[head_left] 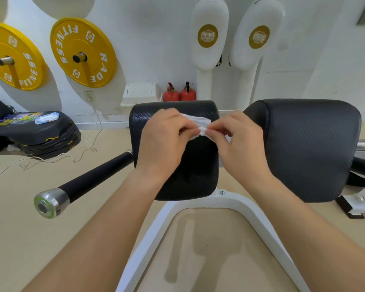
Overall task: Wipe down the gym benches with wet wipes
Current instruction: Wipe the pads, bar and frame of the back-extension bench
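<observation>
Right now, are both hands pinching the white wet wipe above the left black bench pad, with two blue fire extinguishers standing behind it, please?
Not quite: the two fire extinguishers are red, not blue, as the head view shows. Otherwise yes: the left hand and the right hand both pinch the white wet wipe above the left black bench pad, with the extinguishers standing behind it.

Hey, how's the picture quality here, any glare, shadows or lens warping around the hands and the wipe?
Head view: bright, even light; faint sheen at the top left corner of the black pad behind the hands; soft shadow on the floor inside the white frame; fisheye warps the yellow weight plate; the wet wipe, pinched by left hand and right hand, looks nearly washed out.
</observation>
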The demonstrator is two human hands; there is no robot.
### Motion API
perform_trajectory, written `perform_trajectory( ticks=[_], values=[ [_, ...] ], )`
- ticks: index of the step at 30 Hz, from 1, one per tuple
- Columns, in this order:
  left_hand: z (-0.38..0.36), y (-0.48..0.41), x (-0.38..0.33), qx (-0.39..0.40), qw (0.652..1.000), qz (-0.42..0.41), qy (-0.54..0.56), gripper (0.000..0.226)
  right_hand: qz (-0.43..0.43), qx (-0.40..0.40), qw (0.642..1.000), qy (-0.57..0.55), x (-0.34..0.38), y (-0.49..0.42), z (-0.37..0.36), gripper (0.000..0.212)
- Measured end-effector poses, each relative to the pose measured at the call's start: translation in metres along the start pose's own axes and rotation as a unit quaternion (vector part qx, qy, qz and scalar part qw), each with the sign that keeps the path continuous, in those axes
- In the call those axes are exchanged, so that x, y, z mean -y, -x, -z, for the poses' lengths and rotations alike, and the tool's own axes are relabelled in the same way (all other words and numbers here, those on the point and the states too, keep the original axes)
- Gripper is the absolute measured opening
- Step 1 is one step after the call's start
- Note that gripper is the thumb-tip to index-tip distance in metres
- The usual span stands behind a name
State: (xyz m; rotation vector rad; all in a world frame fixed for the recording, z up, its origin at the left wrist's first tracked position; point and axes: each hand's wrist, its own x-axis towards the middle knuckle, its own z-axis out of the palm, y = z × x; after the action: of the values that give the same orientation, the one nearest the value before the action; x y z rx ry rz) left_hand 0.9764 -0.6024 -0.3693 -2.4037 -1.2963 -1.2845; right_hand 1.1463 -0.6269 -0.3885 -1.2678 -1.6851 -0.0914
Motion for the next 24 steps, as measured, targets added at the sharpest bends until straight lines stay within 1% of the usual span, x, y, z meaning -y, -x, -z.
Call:
perform_trajectory(
  ticks=[2, 5, 7, 11, 15, 17, 20, 21, 24],
  values=[
    [-0.002, -0.008, 0.001, -0.005, 1.0, 0.002, 0.006, 0.007, 0.001, -0.002, 1.0, -0.01, -0.001, -0.005, 0.0, 0.002],
    [-0.006, -0.03, -0.001, -0.027, 0.999, 0.018, 0.012, 0.008, -0.035, -0.009, 0.999, -0.026, 0.002, -0.033, 0.001, 0.001],
    [-0.008, -0.024, -0.001, -0.038, 0.999, 0.02, 0.009, 0.009, -0.034, -0.016, 0.999, -0.022, 0.003, -0.033, -0.001, 0.001],
    [-0.014, 0.03, 0.006, -0.039, 0.999, -0.017, 0.007, 0.01, -0.006, -0.03, 0.999, -0.011, -0.002, 0.019, -0.01, 0.001],
    [-0.03, 0.073, 0.009, -0.072, 0.996, -0.04, 0.032, 0.012, -0.007, -0.054, 0.998, -0.008, -0.01, 0.064, -0.025, 0.003],
    [-0.037, 0.091, 0.008, -0.078, 0.995, -0.048, 0.035, 0.016, -0.007, -0.059, 0.998, -0.011, -0.011, 0.084, -0.028, 0.004],
    [-0.046, 0.121, 0.007, -0.077, 0.995, -0.055, 0.041, 0.029, -0.016, -0.048, 0.999, -0.002, -0.015, 0.115, -0.034, 0.005],
    [-0.048, 0.13, 0.007, -0.072, 0.995, -0.055, 0.041, 0.029, -0.019, -0.039, 0.999, 0.005, -0.016, 0.124, -0.036, 0.006],
    [-0.047, 0.135, 0.007, -0.06, 0.996, -0.06, 0.034, 0.019, -0.008, -0.017, 1.0, 0.022, -0.015, 0.13, -0.035, 0.007]
  ],
)
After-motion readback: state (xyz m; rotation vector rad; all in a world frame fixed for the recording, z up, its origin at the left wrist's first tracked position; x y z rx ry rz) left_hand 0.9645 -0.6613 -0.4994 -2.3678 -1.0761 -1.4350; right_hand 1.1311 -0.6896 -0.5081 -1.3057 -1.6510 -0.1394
